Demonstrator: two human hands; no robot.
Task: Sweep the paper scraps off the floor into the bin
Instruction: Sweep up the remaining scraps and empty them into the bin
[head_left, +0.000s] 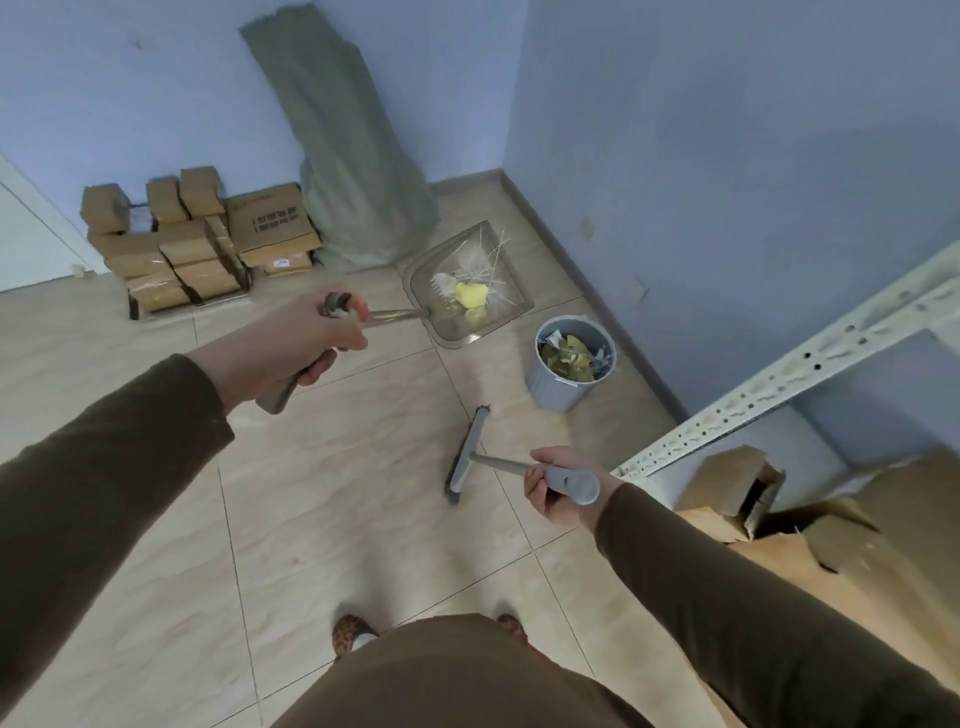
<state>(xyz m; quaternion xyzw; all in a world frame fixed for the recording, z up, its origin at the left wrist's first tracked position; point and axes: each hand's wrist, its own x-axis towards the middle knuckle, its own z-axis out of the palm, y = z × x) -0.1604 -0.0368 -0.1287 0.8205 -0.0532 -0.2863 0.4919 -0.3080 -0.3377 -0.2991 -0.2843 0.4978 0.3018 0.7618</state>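
My left hand (296, 343) grips the handle of a clear dustpan (441, 317), held above the floor to the upper left of the bin. The pan carries yellow crumpled paper (471, 295) and thin white paper strips (488, 260). A small grey bin (558, 387) stands on the tile floor near the right wall, with yellow and white scraps inside. My right hand (550, 493) holds the grey handle of a broom (467, 457), whose head rests on the floor in front of the bin.
Stacked brown cardboard boxes (192, 244) sit against the back wall on the left. A green sack (353, 171) leans in the corner. A white perforated metal shelf rail (779, 384) and torn cardboard boxes (779, 519) crowd the right side. My feet (353, 631) are below.
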